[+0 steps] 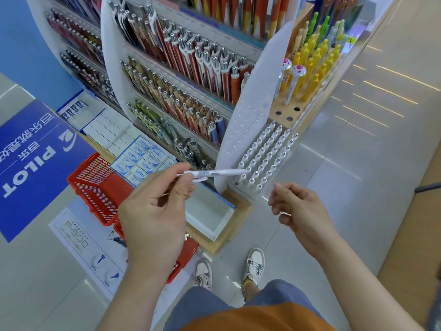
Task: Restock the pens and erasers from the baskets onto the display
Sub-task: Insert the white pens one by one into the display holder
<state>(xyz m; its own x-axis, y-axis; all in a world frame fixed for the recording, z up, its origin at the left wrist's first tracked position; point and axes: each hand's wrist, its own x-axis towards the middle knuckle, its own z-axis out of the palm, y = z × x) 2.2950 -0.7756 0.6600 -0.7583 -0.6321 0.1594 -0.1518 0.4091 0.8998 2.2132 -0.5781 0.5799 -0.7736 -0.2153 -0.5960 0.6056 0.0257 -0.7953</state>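
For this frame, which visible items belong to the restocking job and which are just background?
Job: left hand, the white pen it pinches, white pen rack, red basket, Campus erasers.
Background: blue Pilot floor sign, yellow pens, floor poster.

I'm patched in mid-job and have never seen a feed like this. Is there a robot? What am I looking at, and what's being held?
There is no machine: a person works with bare hands. The one picture comes from a wide-angle camera on their head, looking down, which bends the display shelves. The left hand pinches a white pen, its far end at the rack of white pens. The right hand is loosely curled and looks empty. A red basket stands on the floor, near boxed erasers.
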